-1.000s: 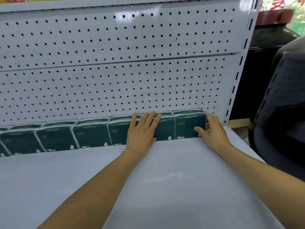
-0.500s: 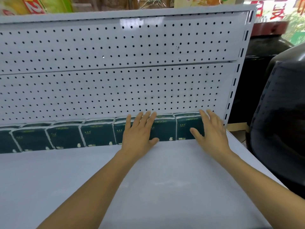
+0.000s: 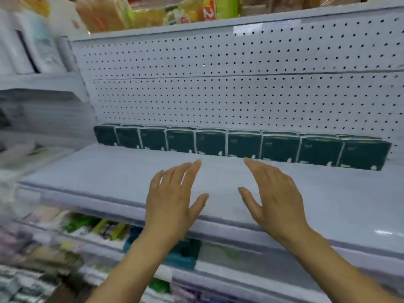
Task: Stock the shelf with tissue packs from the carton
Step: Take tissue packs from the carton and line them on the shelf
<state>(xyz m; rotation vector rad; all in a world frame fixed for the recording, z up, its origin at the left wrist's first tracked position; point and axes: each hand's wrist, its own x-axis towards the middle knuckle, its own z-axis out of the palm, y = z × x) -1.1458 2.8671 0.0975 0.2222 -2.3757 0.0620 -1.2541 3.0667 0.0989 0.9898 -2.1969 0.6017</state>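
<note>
A grey pegboard fills the back, from 9 o'clock across to 3 o'clock. Below it a pale shelf runs across the middle of the view, its front lip slanting down toward 4 o'clock. Blurred goods crowd the level above at 12 o'clock, and more blurred items sit on the level below at 8 o'clock. A row of nine dark green packs stands upright against the pegboard, side by side and touching, stretching from 10 o'clock to 3 o'clock. The left hand and right hand hover over the bare shelf, both with fingers straight and spread, holding nothing. The packs lie at 12 o'clock from the hands, apart from the fingertips; the right hand's longest finger points just short of the row's middle packs.
</note>
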